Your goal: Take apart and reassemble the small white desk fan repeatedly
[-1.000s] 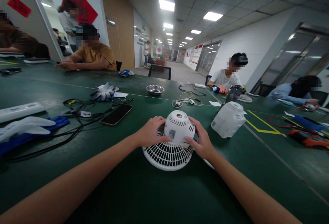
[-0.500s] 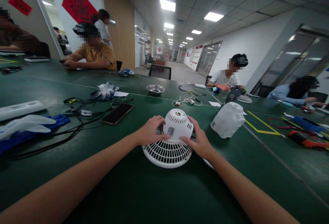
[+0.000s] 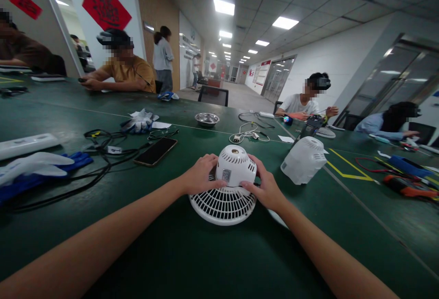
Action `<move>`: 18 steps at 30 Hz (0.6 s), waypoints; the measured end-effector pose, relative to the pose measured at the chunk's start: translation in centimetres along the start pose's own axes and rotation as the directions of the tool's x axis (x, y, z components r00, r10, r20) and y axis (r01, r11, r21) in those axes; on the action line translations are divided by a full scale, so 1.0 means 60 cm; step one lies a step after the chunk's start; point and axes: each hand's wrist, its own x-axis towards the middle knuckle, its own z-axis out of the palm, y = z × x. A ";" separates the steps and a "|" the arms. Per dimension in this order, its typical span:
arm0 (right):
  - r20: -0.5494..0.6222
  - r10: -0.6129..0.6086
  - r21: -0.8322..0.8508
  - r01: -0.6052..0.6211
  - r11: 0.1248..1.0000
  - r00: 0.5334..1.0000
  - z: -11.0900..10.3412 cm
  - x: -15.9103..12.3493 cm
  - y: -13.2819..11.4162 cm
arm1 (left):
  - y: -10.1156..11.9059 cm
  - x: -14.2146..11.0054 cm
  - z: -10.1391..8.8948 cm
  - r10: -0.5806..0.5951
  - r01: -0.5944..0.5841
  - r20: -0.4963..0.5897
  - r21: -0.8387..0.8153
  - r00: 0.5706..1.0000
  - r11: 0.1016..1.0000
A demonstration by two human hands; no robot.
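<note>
A small white fan lies face down on the green table (image 3: 192, 262), its round grille (image 3: 222, 205) flat on the surface and its domed motor housing (image 3: 236, 165) pointing up. My left hand (image 3: 199, 176) wraps the housing from the left, fingers curled around it. My right hand (image 3: 265, 184) grips the housing from the right, thumb near its grey label. Both hands press against the dome, above the grille.
A second white fan housing (image 3: 303, 159) lies right of my hands. A black phone (image 3: 155, 151), black cables (image 3: 99, 152), blue and white gloves (image 3: 34, 168), a white power strip (image 3: 27, 143) and a steel bowl (image 3: 206, 119) lie around. Other people sit at the table's far sides.
My hands and the fan have stayed almost still, the housing shifting only slightly. In the background a standing person has walked from left to right behind the seated one.
</note>
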 end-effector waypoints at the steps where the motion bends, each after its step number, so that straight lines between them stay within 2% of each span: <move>1: 0.000 -0.001 -0.010 0.001 1.000 1.000 0.000 0.000 -0.002 | 0.000 0.000 0.000 -0.002 0.002 0.005 0.007 1.000 1.000; 5: -0.009 -0.002 -0.046 0.001 0.999 1.000 0.001 0.000 -0.006 | 0.000 0.000 0.000 0.003 -0.004 0.013 0.035 1.000 0.999; 18: -0.002 -0.001 -0.013 0.001 1.000 1.000 0.003 0.000 -0.003 | -0.006 0.003 0.002 0.023 -0.023 0.001 0.067 1.000 0.998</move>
